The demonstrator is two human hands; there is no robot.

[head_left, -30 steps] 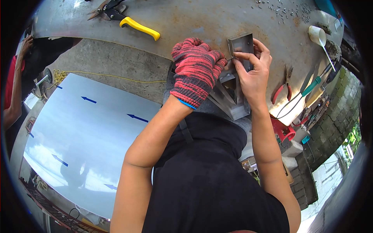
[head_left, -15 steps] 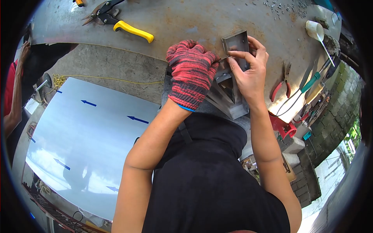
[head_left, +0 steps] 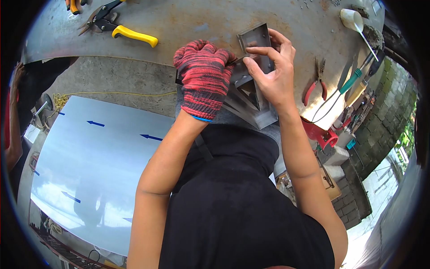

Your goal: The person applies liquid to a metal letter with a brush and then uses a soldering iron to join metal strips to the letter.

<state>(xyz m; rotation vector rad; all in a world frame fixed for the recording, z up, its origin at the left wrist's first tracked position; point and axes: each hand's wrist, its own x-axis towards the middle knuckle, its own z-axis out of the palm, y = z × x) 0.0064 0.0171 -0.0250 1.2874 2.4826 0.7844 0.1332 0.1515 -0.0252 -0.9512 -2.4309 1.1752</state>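
My left hand (head_left: 204, 74), in a red and black knitted glove, is closed in a fist at the left side of a folded sheet-metal piece (head_left: 254, 38). What lies inside that fist is mostly hidden. My bare right hand (head_left: 273, 71) grips the same piece from the right. Its thumb and index finger reach over the metal near the glove, while the other fingers curl behind the upright edge. Below both hands, close to my body, a grey metal part with a triangular opening (head_left: 248, 94) lies at the table's edge.
Yellow-handled snips (head_left: 134, 36) lie on the metal table (head_left: 179, 27) at the left. Red-handled pliers (head_left: 316, 85), a soldering iron with a green handle (head_left: 351, 80) and a white cup (head_left: 351, 19) are on the right. A blue-grey sheet (head_left: 107, 152) is at lower left, with another person (head_left: 15, 121) beyond.
The view has shifted, so the table and tools sit further left and higher. My right thumb and index finger have spread slightly apart. Both hands stay at the metal piece.
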